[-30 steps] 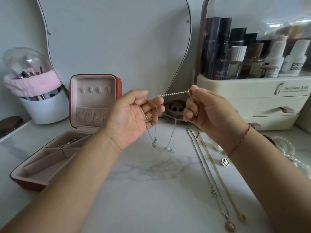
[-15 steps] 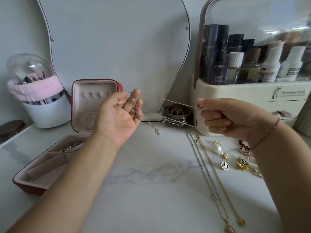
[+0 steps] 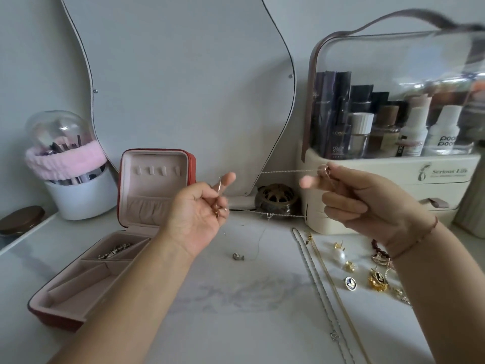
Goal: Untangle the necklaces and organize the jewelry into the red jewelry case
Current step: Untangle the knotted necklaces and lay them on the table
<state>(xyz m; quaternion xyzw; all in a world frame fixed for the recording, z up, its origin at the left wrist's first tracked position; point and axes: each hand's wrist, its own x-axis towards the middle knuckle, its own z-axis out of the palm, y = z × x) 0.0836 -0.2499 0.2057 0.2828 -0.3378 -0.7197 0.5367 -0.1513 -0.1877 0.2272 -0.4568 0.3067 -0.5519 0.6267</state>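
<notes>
Looking from the bottom of the frame up: two bare forearms come in from the lower corners, over a white marbled tabletop (image 3: 236, 324). Lower right, two long necklaces (image 3: 319, 279) lie stretched out side by side, one silvery and one gold, running off the bottom edge. Just right of them sits a loose scatter of earrings and pins (image 3: 367, 274), including a pearl one.

Lower left, the red jewelry case (image 3: 57, 317) sits open, lid propped upright, with something silvery in one of its back compartments. Near the middle of the frame a small silver pendant (image 3: 238, 256) lies on the table on a thin strand.

Above that, the left hand (image 3: 199, 216) is palm up, fingers loosely curled, with a fine chain (image 3: 286, 171) pinched at its fingertips. That chain runs taut across to the right hand (image 3: 367, 198), which is closed into a loose fist and pinches the other end between thumb and forefinger. A second strand hangs lower between the hands.

Further back: a small bronze dish (image 3: 275, 198), a cream cosmetics organizer (image 3: 393, 179) at right, a brush holder (image 3: 70, 174) with a pink band at left, and a curvy mirror (image 3: 183, 88) against the wall.
</notes>
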